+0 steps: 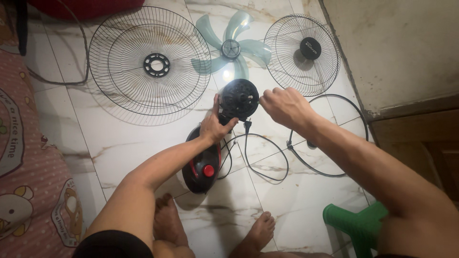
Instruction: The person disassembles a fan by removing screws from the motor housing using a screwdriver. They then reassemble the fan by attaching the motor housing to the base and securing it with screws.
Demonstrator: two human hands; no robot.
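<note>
Gripping the round black motor, the left hand steadies it while the right hand pinches its edge; wire grilles, translucent blade, cord ring the marble floor.

Round black label on right grille

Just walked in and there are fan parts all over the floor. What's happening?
A person sits on the tiled floor with a fan taken apart. The left hand steadies the round black motor housing above the black-and-red base; the right hand works at its side. Two wire grilles and a pale green blade lie beyond.
</note>
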